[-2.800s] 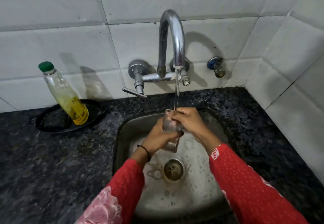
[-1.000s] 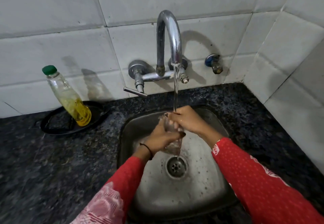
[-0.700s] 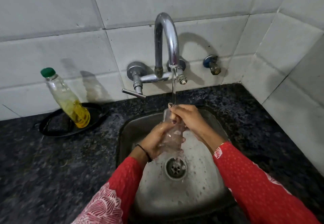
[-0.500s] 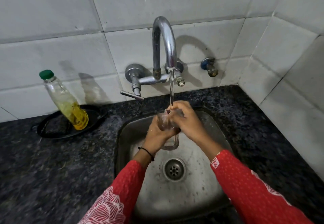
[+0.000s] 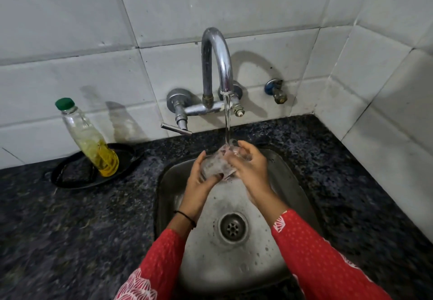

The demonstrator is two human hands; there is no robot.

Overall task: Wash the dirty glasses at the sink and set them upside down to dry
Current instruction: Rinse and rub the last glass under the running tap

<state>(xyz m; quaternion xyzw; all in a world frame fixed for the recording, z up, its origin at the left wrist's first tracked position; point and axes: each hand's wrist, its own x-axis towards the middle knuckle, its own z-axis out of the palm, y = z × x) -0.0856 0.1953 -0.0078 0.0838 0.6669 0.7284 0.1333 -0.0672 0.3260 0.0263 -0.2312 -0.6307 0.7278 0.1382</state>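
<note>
Dark speckled granite counter point(image 5: 70, 229) surrounds small steel sink point(image 5: 234, 264). Clear drinking glass point(image 5: 214, 164) sits tilted over the basin, under the water stream point(image 5: 226, 116) from curved chrome tap point(image 5: 218, 60). Left hand point(image 5: 199, 180) curls round its body; right hand point(image 5: 251, 168) wraps the upper end (detail blurred).

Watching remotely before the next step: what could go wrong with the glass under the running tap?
1. The glass is wet under the water stream; it could slip from the left hand or right hand and crack against the steel sink.
2. Water striking the glass may splash onto the dark counter.
</note>
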